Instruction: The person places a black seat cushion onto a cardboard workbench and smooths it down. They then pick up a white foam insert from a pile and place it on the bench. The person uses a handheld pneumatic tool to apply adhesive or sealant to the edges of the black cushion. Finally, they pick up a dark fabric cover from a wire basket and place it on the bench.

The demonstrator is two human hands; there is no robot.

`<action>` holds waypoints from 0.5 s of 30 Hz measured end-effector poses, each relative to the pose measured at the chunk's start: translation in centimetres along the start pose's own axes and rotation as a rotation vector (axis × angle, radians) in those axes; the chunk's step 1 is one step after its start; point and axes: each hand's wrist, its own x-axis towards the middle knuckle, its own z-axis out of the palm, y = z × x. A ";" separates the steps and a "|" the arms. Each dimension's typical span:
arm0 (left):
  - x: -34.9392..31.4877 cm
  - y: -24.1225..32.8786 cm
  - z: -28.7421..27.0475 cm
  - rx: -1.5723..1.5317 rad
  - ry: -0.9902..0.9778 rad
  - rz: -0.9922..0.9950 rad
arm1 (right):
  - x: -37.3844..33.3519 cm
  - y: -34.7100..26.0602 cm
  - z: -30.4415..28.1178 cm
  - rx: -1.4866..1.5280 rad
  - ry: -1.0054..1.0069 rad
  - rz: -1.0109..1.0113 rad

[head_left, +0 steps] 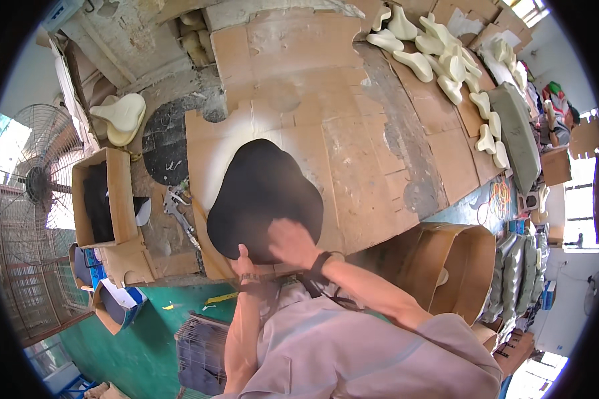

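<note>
A large black saddle-shaped piece (pixel 266 186), smooth and matte, lies on the cardboard-covered workbench in front of me. Its narrower end points away and its wide end is close to my body. My left hand (pixel 245 266) is at the near left edge of this piece, thumb up against the rim; its other fingers are mostly hidden, but it appears to pinch the edge. Over the near right part of the black surface is my right hand (pixel 291 241), with its fingers smeared by motion. Whether it holds anything cannot be made out.
A metal spray gun (pixel 178 211) lies left of the black piece, near an open cardboard box (pixel 123 193). One cream foam saddle (pixel 121 118) sits at the back left; several more foam saddles (pixel 439 56) are at the far right. A brown barrel-like container (pixel 439 266) stands beside the bench.
</note>
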 end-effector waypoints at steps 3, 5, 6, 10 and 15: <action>0.1 0.1 -0.6 -0.134 -0.058 -0.003 | 4.0 4.0 -2.7 -0.095 0.334 0.186; 0.8 0.1 -1.1 -0.116 -0.088 -0.061 | 5.6 7.2 -2.3 -0.112 0.331 0.368; 1.0 0.3 -1.1 -0.105 -0.105 -0.092 | 6.1 8.4 -2.0 -0.128 0.275 0.477; -0.7 1.3 -0.9 -0.266 -0.273 -0.156 | 6.9 9.6 -0.8 -0.091 0.054 0.580; -1.0 1.5 -2.2 -0.359 -0.359 -0.234 | 5.3 6.7 1.6 -0.226 0.163 0.521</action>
